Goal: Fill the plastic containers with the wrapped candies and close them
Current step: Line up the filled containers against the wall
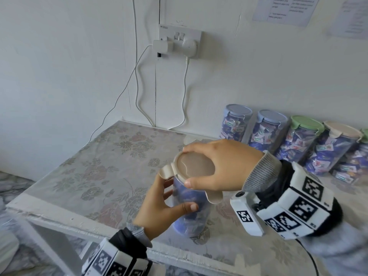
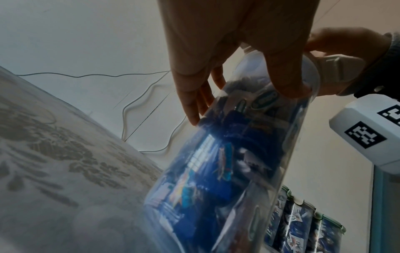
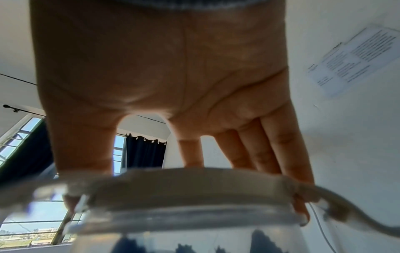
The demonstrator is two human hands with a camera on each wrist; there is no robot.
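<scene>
Left hand [image 1: 159,208] wraps the clear wall of the container [image 1: 189,212], thumb in front, fingers round the far side. Right hand [image 1: 221,166] spans the beige lid [image 1: 194,166] from above, thumb on the near rim, fingertips curled over the far rim, so it grasps the lid. Container stands near the front edge of the table [image 1: 103,156], roughly mid-width, seemingly tilted a little; whether its base sits flat I cannot tell.

Risks, as judgement: both lid flaps [image 1: 167,172] stick out unlatched, one on the left, one toward the person, so the lid likely only rests on the rim. Uneven pressing could seat it crooked and leave a flap that won't snap. The smooth wall could slip in the left hand, and with the front edge close a tipped container might go over it. A candy wrapper poking up could jam the seal.

Container: transparent tall cylinder, packed with blue wrapped candies [image 2: 216,171] almost to the top. Five filled, lidded containers [image 1: 298,140] line the back right edge by the wall.
</scene>
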